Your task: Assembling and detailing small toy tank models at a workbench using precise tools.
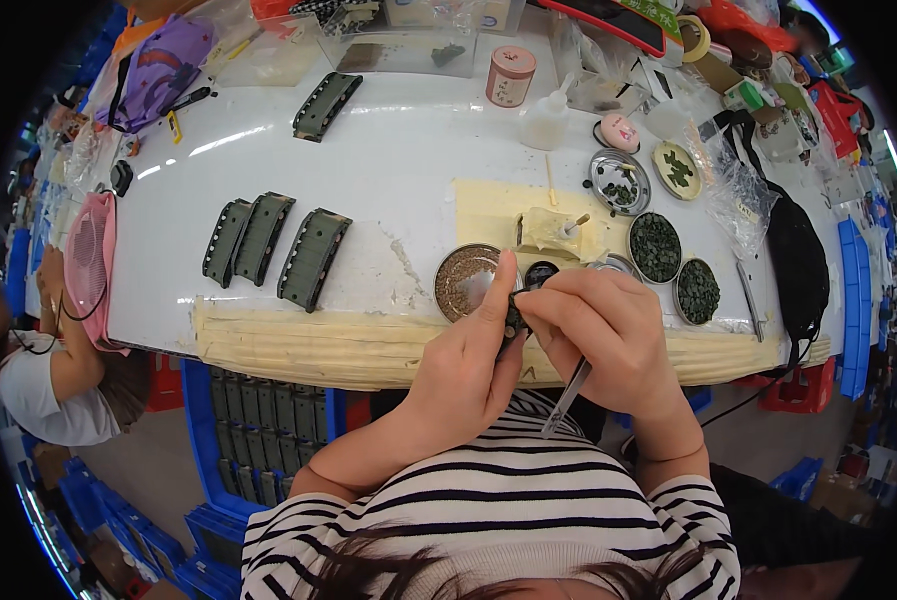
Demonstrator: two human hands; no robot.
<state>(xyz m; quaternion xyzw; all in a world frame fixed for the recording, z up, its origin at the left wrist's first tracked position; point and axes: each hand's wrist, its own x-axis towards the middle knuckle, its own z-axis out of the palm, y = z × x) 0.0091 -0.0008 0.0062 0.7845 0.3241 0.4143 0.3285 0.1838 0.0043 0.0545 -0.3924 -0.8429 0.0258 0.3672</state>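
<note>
Between the thumb and fingers of my left hand point(453, 375) is a small dark green part point(514, 320), mostly covered by the fingers. My right hand point(613, 345) pinches at that part's right side with thumb and forefinger. A pair of metal tweezers point(568, 395) lies in my right palm, its tips pointing down toward my striped shirt. Just beyond my left fingers stands a round tin point(438, 272) of brown granules. Past my right fingers are a small dark round cup point(540, 273) and a yellowish taped block point(543, 232) with a stick upright in it.
Right of the block sit round tins of dark green pieces point(655, 246) point(697, 291). Several curved green housings point(314, 260) lie left on the white table. A padded yellow strip point(298, 345) lines its near edge. Below, a blue crate point(203, 440) holds more housings. A person point(58, 390) sits left.
</note>
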